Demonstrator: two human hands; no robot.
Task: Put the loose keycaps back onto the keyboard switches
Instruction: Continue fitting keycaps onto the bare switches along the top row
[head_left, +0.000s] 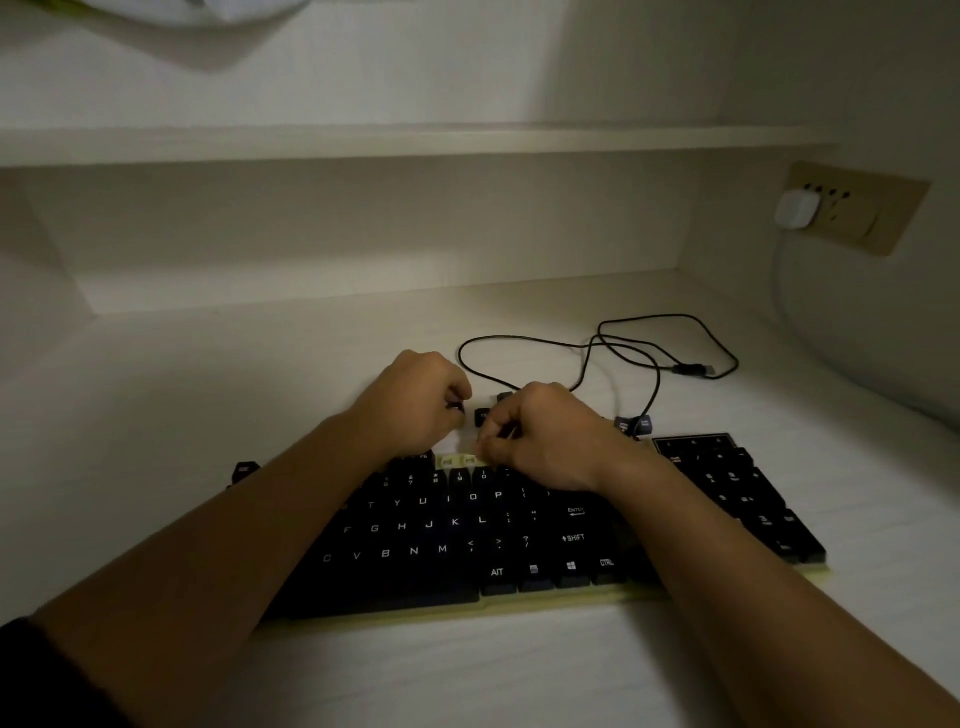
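Note:
A black keyboard (467, 540) with a pale base lies on the white desk. Its top row has bare pale switches (457, 460) between my hands. My left hand (415, 405) hovers over the top row with fingers curled, pinching a small dark keycap (456, 406). My right hand (545, 436) is curled over the top row, fingertips pinched at the bare switches; what it holds is hidden. Loose keycaps lie behind the keyboard: one (482, 415) between my hands, two (632, 425) to the right, one (244, 468) at the left.
The keyboard's black cable (613, 343) loops over the desk behind my hands, ending in a USB plug (693, 370). A wall socket with a white charger (797, 210) is at the right. A shelf (415, 140) runs overhead.

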